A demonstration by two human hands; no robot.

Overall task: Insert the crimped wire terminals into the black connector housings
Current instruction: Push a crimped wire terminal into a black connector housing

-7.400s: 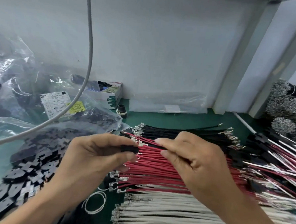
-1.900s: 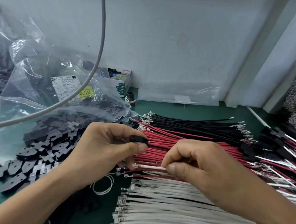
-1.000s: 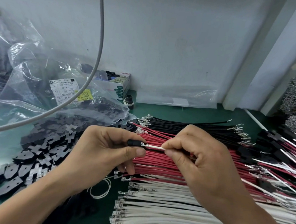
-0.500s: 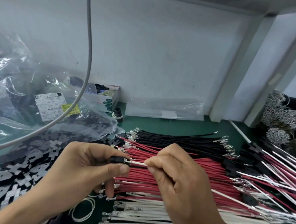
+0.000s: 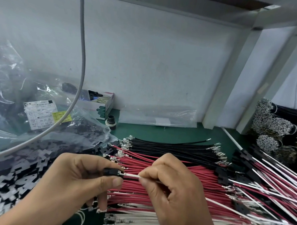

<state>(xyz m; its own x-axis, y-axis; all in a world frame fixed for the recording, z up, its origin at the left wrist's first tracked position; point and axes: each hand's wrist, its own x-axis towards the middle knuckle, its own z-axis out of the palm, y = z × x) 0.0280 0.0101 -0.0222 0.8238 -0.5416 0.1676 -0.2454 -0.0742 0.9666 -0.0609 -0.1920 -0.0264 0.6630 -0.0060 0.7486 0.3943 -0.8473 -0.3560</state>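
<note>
My left hand (image 5: 75, 180) pinches a small black connector housing (image 5: 111, 171) between thumb and fingers. My right hand (image 5: 173, 187) pinches a white wire (image 5: 131, 175) whose metal terminal sits at the housing's opening. Both hands hover above rows of loose crimped wires on the green mat: black wires (image 5: 173, 147) at the back, red wires (image 5: 200, 185) in the middle, white wires (image 5: 135, 220) nearest me. How far the terminal is inside the housing is hidden by my fingers.
A clear bag with a label (image 5: 41, 114) spills black housings (image 5: 20, 171) at left. A grey cable (image 5: 81, 62) hangs across. A small box (image 5: 101, 104) and black cap (image 5: 111, 121) stand by the wall. Finished harnesses (image 5: 270, 172) and wire bundles (image 5: 271, 125) lie at right.
My right hand picked a white wire from the pile, brought it up to the housing in my left hand, and its terminal now meets the housing's opening.
</note>
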